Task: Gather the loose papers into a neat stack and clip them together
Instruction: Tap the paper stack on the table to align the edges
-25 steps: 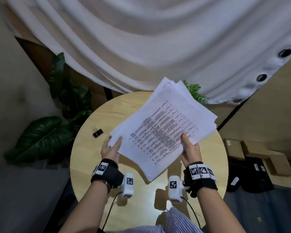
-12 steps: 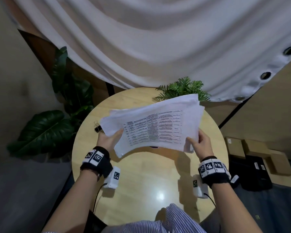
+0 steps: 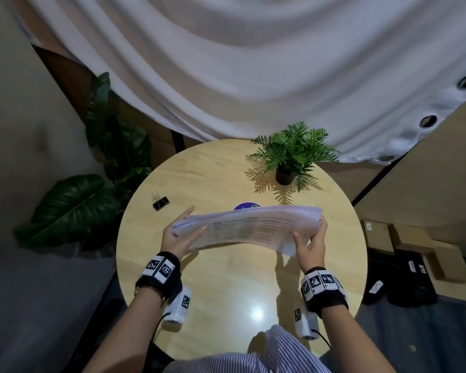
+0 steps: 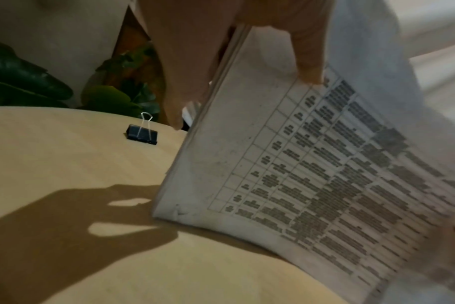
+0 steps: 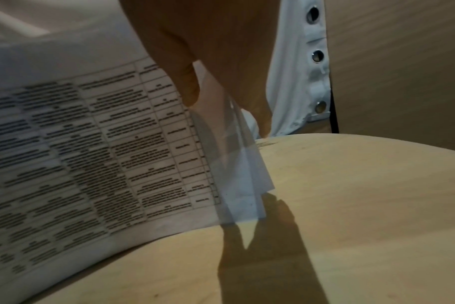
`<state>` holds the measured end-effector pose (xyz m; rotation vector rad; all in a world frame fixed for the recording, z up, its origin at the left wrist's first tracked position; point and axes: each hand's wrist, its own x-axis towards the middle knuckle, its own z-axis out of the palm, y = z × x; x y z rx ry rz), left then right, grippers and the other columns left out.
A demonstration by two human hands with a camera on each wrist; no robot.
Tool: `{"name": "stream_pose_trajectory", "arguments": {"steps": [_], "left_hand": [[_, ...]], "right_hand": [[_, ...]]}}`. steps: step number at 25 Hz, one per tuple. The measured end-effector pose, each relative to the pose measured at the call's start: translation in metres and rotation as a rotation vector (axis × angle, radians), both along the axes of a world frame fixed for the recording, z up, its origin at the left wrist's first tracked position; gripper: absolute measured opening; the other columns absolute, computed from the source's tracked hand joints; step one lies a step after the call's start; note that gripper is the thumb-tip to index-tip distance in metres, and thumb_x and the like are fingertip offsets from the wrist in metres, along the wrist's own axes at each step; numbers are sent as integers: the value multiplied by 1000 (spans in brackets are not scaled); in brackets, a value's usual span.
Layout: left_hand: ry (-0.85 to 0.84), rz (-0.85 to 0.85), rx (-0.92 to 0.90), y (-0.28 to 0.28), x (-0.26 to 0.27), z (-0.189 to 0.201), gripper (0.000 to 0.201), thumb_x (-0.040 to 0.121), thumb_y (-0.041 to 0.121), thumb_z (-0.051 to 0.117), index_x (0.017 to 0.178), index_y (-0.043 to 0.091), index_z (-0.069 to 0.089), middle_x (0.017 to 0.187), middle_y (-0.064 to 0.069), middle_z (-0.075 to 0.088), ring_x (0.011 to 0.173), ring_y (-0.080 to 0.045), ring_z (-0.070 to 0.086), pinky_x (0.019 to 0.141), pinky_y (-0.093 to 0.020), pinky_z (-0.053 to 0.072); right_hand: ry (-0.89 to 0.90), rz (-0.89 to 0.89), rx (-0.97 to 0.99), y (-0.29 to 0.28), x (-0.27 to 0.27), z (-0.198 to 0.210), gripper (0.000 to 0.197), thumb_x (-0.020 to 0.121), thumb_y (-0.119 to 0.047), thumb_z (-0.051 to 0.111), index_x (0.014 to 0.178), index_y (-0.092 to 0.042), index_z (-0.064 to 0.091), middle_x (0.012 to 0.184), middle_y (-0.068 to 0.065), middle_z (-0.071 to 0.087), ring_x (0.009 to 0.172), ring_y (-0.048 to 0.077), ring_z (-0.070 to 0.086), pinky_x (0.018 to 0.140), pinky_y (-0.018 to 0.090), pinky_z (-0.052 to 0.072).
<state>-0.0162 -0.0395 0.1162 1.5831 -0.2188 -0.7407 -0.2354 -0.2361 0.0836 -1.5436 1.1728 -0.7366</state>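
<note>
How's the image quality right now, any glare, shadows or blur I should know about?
Head view: a glare spot on the table, curved wide-angle edges. Left wrist view: hard hand shadow, clip sharp, papers' print smeared. Right wrist view: dim, print blurred.

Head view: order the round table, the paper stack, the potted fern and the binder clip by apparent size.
1. round table
2. paper stack
3. potted fern, close to the stack, so unsure
4. binder clip
</note>
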Motion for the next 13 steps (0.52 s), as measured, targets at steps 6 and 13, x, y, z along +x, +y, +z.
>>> {"name": "stream_pose_trajectory", "arguments": {"steps": [6, 13], "left_hand": [[-229, 279, -141, -14, -5, 16, 32, 72, 47, 66, 94, 23, 65, 91, 8, 61, 86, -19, 56, 69, -28, 49], [-442, 376, -22, -26, -10, 13, 13, 88, 18, 61, 78, 19, 53, 99, 0, 48, 88, -16, 51, 82, -31, 42]], "right_hand": [[-19, -18, -470, -1, 13, 23, 77, 86, -5, 62, 146, -32, 23, 141, 7, 35, 119, -9, 36, 99, -4, 24], [200, 108, -647, 3, 11, 39, 50, 87, -2, 59, 133, -20, 55, 145, 19, 27, 109, -1, 38, 97, 9, 31]]}}
